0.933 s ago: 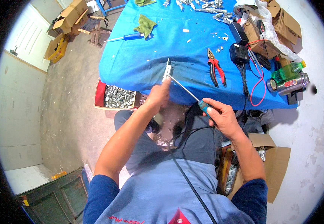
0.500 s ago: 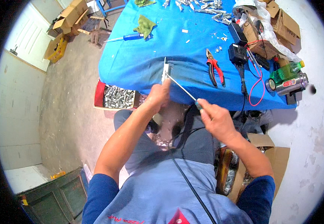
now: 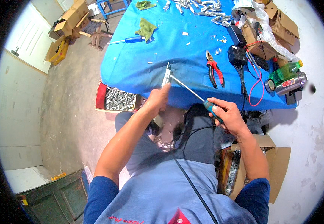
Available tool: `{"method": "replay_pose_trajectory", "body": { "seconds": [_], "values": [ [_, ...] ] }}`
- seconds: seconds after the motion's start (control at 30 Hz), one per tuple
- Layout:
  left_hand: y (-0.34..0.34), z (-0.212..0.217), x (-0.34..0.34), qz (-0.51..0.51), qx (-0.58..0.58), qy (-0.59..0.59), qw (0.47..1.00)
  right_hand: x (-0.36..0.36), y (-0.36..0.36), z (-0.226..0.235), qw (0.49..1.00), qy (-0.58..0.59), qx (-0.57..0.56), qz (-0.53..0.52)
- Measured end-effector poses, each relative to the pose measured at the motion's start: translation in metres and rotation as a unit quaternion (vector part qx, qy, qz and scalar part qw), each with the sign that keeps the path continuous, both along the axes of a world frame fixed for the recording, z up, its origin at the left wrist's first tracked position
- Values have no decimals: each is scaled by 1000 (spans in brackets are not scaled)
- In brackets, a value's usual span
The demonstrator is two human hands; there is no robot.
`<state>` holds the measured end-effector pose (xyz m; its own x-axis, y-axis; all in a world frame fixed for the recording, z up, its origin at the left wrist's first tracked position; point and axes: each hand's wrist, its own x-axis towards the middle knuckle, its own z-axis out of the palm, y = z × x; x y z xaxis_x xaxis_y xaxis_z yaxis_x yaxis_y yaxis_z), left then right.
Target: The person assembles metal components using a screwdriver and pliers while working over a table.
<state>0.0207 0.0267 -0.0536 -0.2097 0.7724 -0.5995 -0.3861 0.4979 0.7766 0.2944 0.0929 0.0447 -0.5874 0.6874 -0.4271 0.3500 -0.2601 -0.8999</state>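
Observation:
At the table's near edge, my left hand [image 3: 158,100] is closed around the lower end of a slim silvery metal part [image 3: 166,77] with a thin pointed tip. My right hand [image 3: 229,116] grips the teal handle of a screwdriver [image 3: 187,88], whose long shaft slants up and left. The screwdriver's tip meets the side of the metal part or lies very close to it; which one I cannot tell. My left fingers partly hide the part's lower end. Red-handled pliers [image 3: 215,70] lie on the blue cloth [image 3: 132,71] to the right of the part.
Another screwdriver [image 3: 132,39] and a green rag [image 3: 145,29] lie at the left. Several metal parts [image 3: 210,8] are heaped at the back. Black adapters [image 3: 237,55], a green bottle [image 3: 287,71] and a steel flask [image 3: 288,84] sit at the right. A box of small metal pieces [image 3: 120,100] stands below left.
My right hand has moved right and slightly down, and more of the screwdriver's handle shows. My left hand and the metal part have shifted slightly.

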Motion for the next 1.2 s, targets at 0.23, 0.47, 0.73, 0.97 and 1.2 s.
{"method": "replay_pose_trajectory", "body": {
  "seconds": [0.23,0.47,0.73,0.97,1.2],
  "values": [
    [-1,2,1,-1,3,-31,1000,-2,0,-1,1000,7,-4,19],
    [1,4,3,8,-4,-15,1000,-9,2,-15,994,80,-78,-14],
    [3,4,3,9,-10,1,1000,-15,1,-8,997,-7,71,43],
    [6,-1,6,16,3,31,999,-20,-8,-14,846,-78,514,122],
    [17,-15,6,15,-9,36,999,-23,-29,-23,727,-190,643,147]
  ]
}}
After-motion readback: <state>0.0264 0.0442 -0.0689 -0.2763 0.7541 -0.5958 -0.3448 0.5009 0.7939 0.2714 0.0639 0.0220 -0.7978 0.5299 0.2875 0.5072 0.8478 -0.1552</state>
